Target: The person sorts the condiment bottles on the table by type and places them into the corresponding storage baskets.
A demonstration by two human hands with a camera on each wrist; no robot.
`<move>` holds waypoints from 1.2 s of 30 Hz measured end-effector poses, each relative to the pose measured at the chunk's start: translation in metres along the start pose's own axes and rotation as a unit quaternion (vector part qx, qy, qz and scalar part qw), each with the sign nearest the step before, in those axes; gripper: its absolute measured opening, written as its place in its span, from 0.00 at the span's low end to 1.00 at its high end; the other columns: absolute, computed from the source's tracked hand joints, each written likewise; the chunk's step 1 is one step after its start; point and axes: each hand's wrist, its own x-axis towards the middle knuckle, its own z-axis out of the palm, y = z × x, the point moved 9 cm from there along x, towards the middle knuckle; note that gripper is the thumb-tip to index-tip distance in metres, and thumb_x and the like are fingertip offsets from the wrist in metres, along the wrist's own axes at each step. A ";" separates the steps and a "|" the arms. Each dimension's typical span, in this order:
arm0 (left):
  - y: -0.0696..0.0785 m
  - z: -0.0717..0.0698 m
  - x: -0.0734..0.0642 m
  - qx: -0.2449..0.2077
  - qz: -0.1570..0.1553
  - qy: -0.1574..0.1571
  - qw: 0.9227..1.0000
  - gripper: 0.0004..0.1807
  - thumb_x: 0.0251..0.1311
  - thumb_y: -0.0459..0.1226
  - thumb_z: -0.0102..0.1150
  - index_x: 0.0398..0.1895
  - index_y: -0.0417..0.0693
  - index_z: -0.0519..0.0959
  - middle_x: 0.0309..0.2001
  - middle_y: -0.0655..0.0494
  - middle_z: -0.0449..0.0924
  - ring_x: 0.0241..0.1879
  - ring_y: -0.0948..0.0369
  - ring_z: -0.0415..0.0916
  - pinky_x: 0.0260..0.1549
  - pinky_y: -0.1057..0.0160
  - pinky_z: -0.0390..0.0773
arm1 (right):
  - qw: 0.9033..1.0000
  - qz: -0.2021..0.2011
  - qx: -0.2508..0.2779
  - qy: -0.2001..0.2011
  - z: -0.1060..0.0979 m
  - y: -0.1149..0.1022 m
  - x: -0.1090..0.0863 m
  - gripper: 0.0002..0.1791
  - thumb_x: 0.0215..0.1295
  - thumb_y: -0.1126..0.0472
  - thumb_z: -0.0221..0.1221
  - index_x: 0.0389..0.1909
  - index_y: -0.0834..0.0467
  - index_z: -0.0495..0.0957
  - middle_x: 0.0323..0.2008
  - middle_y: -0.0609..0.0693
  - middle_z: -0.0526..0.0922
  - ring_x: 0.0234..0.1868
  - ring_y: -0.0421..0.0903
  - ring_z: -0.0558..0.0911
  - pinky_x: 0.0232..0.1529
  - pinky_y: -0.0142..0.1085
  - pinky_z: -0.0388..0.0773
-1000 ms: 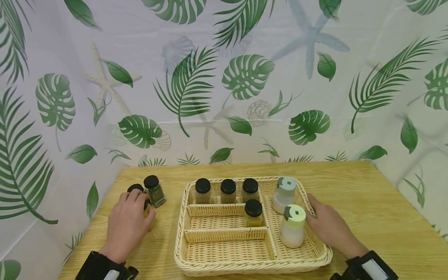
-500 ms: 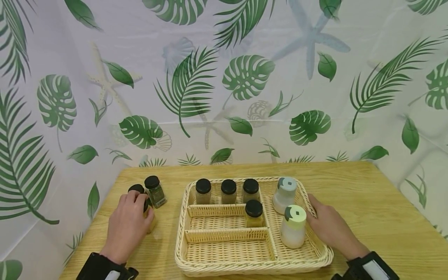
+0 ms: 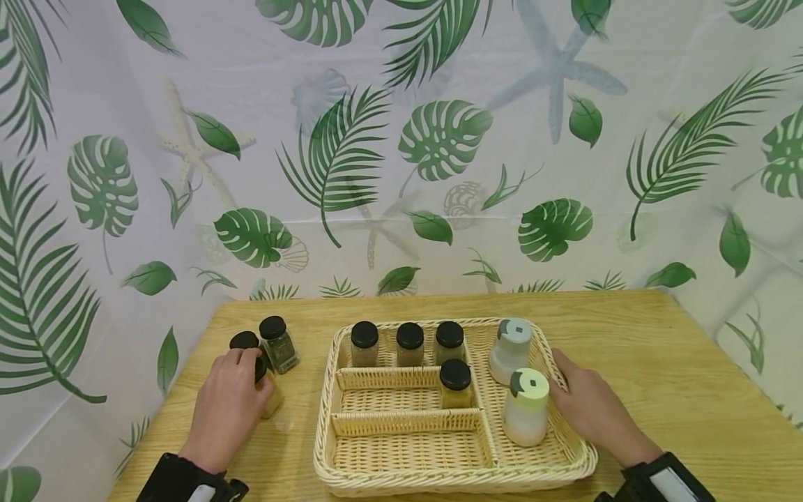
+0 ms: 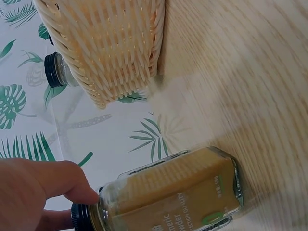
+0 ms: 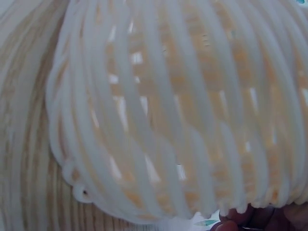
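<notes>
My left hand (image 3: 227, 408) pinches the neck and black cap of a glass jar of yellow-brown turmeric powder (image 4: 173, 192), at the left of the table. The thumb lies along the neck in the left wrist view, and the jar's base is close to the wood. Just behind this hand are a jar with a black cap (image 3: 243, 340), mostly hidden, and a jar of dark green herbs (image 3: 279, 348). My right hand (image 3: 590, 404) grips the right rim of a woven basket (image 3: 452, 482). Only its fingertips (image 5: 226, 225) show below the weave in the right wrist view.
Dividers split the basket into compartments. Three black-capped jars (image 3: 410, 344) stand in the back one, and a yellow jar (image 3: 455, 383) in the middle one. The right compartment holds a grey-topped shaker (image 3: 509, 351) and a yellow-topped shaker (image 3: 525, 408). A leaf-print cloth (image 3: 376, 174) hangs behind.
More of the turmeric jar shows to the right of my left hand, whose fingers have shifted slightly at its cap. My right hand and the basket have stayed in place.
</notes>
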 end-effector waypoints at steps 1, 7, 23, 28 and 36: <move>0.000 0.000 0.000 0.000 0.001 0.000 1.000 0.17 0.45 0.29 0.63 0.40 0.28 0.78 0.37 0.34 0.77 0.35 0.43 0.72 0.29 0.45 0.77 | 1.000 0.000 0.000 0.000 0.000 0.000 0.000 0.40 0.75 0.44 0.41 0.70 0.73 0.48 0.62 0.75 0.61 0.59 0.66 0.64 0.53 0.63 0.65; 0.004 0.000 -0.001 0.000 0.013 -0.001 1.000 0.16 0.44 0.28 0.63 0.39 0.28 0.78 0.37 0.34 0.77 0.36 0.44 0.72 0.32 0.45 0.77 | 1.000 -0.001 0.000 0.001 0.001 -0.001 0.000 0.38 0.75 0.47 0.42 0.70 0.73 0.49 0.62 0.75 0.62 0.59 0.66 0.64 0.53 0.63 0.66; 0.032 -0.030 0.012 -0.034 0.048 0.026 0.998 0.17 0.43 0.31 0.65 0.39 0.33 0.79 0.38 0.40 0.78 0.38 0.47 0.73 0.33 0.47 0.78 | 1.000 -0.009 0.007 0.001 -0.002 -0.004 -0.002 0.39 0.75 0.45 0.41 0.70 0.74 0.48 0.62 0.75 0.62 0.59 0.64 0.65 0.52 0.62 0.68; 0.042 -0.040 0.016 -0.046 0.062 0.031 0.997 0.16 0.45 0.32 0.63 0.39 0.35 0.78 0.37 0.42 0.78 0.38 0.49 0.72 0.33 0.48 0.78 | 1.000 -0.008 0.009 -0.002 -0.001 -0.003 -0.001 0.40 0.75 0.44 0.40 0.70 0.73 0.47 0.62 0.75 0.61 0.59 0.64 0.65 0.52 0.62 0.68; 0.062 -0.058 0.026 -0.060 0.087 0.037 0.994 0.16 0.48 0.33 0.59 0.42 0.36 0.78 0.37 0.44 0.77 0.36 0.52 0.70 0.30 0.51 0.77 | 1.000 -0.007 0.006 0.002 -0.001 -0.002 0.000 0.38 0.75 0.46 0.41 0.70 0.73 0.48 0.62 0.75 0.62 0.59 0.65 0.65 0.52 0.63 0.67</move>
